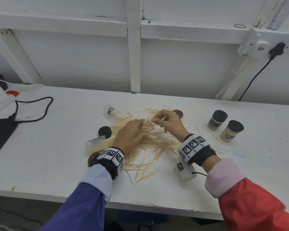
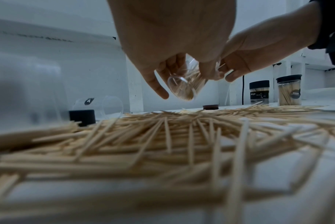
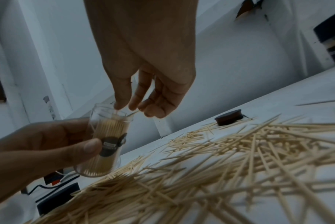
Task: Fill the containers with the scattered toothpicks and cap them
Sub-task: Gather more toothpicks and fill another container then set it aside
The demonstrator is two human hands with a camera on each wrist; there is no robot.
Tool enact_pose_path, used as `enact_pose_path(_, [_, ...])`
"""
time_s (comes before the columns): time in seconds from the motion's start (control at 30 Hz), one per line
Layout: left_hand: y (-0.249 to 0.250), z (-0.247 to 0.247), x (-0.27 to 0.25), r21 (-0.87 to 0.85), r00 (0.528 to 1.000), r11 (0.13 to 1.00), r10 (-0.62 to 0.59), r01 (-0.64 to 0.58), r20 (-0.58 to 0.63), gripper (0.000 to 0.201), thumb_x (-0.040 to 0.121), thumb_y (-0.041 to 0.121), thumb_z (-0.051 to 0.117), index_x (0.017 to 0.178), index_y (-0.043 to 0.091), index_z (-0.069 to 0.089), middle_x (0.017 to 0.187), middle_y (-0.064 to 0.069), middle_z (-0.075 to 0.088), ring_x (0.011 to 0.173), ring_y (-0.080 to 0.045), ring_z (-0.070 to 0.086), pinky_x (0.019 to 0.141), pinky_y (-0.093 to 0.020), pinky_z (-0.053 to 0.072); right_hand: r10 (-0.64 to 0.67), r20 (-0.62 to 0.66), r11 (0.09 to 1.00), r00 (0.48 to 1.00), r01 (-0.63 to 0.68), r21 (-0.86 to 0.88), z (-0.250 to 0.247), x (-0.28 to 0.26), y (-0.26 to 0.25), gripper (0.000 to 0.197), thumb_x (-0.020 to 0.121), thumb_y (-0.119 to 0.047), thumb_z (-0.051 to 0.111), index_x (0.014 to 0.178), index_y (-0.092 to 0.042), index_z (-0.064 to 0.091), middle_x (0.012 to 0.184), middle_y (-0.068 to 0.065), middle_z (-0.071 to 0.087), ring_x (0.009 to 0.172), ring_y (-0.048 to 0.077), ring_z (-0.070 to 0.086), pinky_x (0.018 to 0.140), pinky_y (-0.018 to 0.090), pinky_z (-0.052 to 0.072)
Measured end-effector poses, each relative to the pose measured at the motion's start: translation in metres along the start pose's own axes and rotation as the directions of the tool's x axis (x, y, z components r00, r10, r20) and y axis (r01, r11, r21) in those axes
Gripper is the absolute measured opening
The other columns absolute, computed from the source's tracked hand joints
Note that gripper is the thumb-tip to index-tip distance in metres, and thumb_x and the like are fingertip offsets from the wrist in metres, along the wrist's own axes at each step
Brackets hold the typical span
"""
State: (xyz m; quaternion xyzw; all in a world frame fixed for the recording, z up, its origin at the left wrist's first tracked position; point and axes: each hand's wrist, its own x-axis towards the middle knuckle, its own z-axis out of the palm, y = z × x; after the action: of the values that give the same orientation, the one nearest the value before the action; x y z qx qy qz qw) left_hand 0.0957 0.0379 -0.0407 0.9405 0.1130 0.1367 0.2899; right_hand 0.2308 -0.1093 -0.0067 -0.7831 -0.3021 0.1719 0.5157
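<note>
Loose toothpicks [image 1: 153, 147] lie in a wide pile on the white table [image 1: 57, 164]. My left hand [image 1: 139, 129] grips a clear round container [image 1: 148, 125] partly filled with toothpicks and holds it tilted just above the pile. The left wrist view shows its base [image 2: 181, 89] off the table, and in the right wrist view the left thumb lies across its dark label [image 3: 111, 145]. My right hand [image 1: 158, 119] is at the container's open mouth, fingertips [image 3: 122, 104] pinching a thin toothpick [image 3: 135, 112] over the rim.
Two filled, black-capped jars [image 1: 217, 120] [image 1: 231, 130] stand at the right. An empty clear container [image 1: 112, 112] lies at the back left. A black cap [image 1: 105, 131], a brown cap [image 1: 178, 113] and a clear box [image 1: 95, 144] ring the pile. A power adapter [image 1: 2, 130] lies far left.
</note>
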Motion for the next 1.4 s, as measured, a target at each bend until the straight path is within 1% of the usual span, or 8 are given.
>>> enact_pose_path(0.23, [-0.002, 0.001, 0.001, 0.038, 1.0, 0.999, -0.014, 0.014, -0.003, 0.057, 0.091, 0.045, 0.061, 0.139, 0.019, 0.045, 0.122, 0.002, 0.055, 0.113, -0.014, 0.05, 0.088, -0.038, 0.049, 0.067, 0.104, 0.992, 0.992, -0.077, 0.103, -0.008, 0.0, -0.004, 0.011, 0.08, 0.0, 0.074, 0.088, 0.005, 0.069, 0.07, 0.014, 0.066, 0.059, 0.018, 0.063, 0.052, 0.026, 0.054])
enact_pose_path(0.37, [-0.001, 0.002, 0.0, 0.038, 1.0, 0.999, -0.006, 0.005, 0.013, 0.058, 0.091, 0.047, 0.061, 0.139, 0.018, 0.045, 0.123, 0.002, 0.056, 0.113, -0.014, 0.051, 0.088, -0.037, 0.049, -0.052, 0.083, 0.998, 0.995, 0.048, 0.05, 0.001, -0.004, -0.013, 0.014, 0.075, -0.004, 0.079, 0.085, -0.001, 0.069, 0.074, 0.012, 0.07, 0.057, 0.015, 0.061, 0.049, 0.018, 0.046])
enact_pose_path(0.5, [-0.001, 0.002, 0.0, 0.033, 1.0, 0.999, -0.018, 0.018, 0.004, 0.059, 0.091, 0.049, 0.059, 0.139, 0.018, 0.045, 0.123, 0.003, 0.057, 0.112, -0.013, 0.052, 0.087, -0.037, 0.05, -0.117, 0.091, 0.993, 0.989, 0.115, 0.025, 0.004, -0.004, -0.015, 0.004, 0.086, -0.011, 0.07, 0.088, -0.008, 0.07, 0.076, 0.006, 0.073, 0.058, 0.016, 0.06, 0.059, 0.028, 0.051])
enact_pose_path(0.6, [-0.001, 0.002, 0.0, 0.035, 1.0, 0.999, -0.016, 0.016, -0.011, 0.057, 0.092, 0.046, 0.06, 0.14, 0.019, 0.044, 0.124, 0.002, 0.056, 0.113, -0.014, 0.052, 0.088, -0.038, 0.05, -0.118, -0.004, 0.993, 0.993, 0.118, 0.025, -0.001, -0.003, -0.011, 0.014, 0.088, -0.023, 0.069, 0.099, -0.015, 0.07, 0.09, 0.002, 0.071, 0.075, 0.015, 0.063, 0.061, 0.028, 0.051])
enact_pose_path(0.73, [0.0, 0.002, 0.001, 0.052, 0.999, 0.998, 0.023, -0.022, -0.025, 0.055, 0.092, 0.038, 0.061, 0.14, 0.018, 0.043, 0.128, 0.001, 0.053, 0.119, -0.014, 0.048, 0.088, -0.04, 0.049, -0.014, 0.294, 0.998, 0.956, -0.003, 0.057, 0.001, -0.007, -0.01, 0.045, 0.079, -0.02, 0.079, 0.121, -0.021, 0.063, 0.111, 0.008, 0.061, 0.089, 0.024, 0.069, 0.065, 0.032, 0.059])
enact_pose_path(0.9, [-0.002, 0.003, 0.002, 0.063, 0.991, 0.996, 0.075, -0.068, -0.109, 0.068, 0.091, 0.032, 0.066, 0.148, 0.016, 0.033, 0.149, 0.0, 0.04, 0.136, -0.014, 0.035, 0.098, -0.027, 0.038, -0.019, 0.084, 1.0, 0.996, 0.02, -0.012, 0.0, -0.007, -0.004, 0.041, 0.069, -0.009, 0.083, 0.107, -0.019, 0.067, 0.106, 0.005, 0.064, 0.087, 0.024, 0.068, 0.079, 0.036, 0.059])
enact_pose_path(1.23, [-0.006, 0.005, 0.003, 0.106, 0.991, 0.988, 0.118, -0.112, -0.054, 0.074, 0.083, 0.027, 0.075, 0.146, 0.015, 0.037, 0.148, -0.003, 0.04, 0.137, -0.017, 0.034, 0.107, -0.03, 0.034, 0.049, 0.166, 0.997, 0.985, -0.059, 0.056, 0.0, -0.012, -0.004, 0.045, 0.067, 0.0, 0.082, 0.106, -0.017, 0.067, 0.107, 0.007, 0.064, 0.086, 0.025, 0.068, 0.084, 0.037, 0.056])
enact_pose_path(1.4, [-0.005, 0.005, 0.004, 0.127, 0.99, 0.983, 0.139, -0.136, -0.019, 0.063, 0.085, 0.023, 0.069, 0.142, 0.015, 0.043, 0.14, -0.003, 0.049, 0.13, -0.02, 0.042, 0.106, -0.039, 0.037, 0.014, 0.298, 0.994, 0.954, -0.046, 0.101, -0.003, -0.018, -0.009, 0.047, 0.07, -0.002, 0.083, 0.111, -0.015, 0.066, 0.11, 0.008, 0.063, 0.083, 0.014, 0.067, 0.076, 0.021, 0.055])
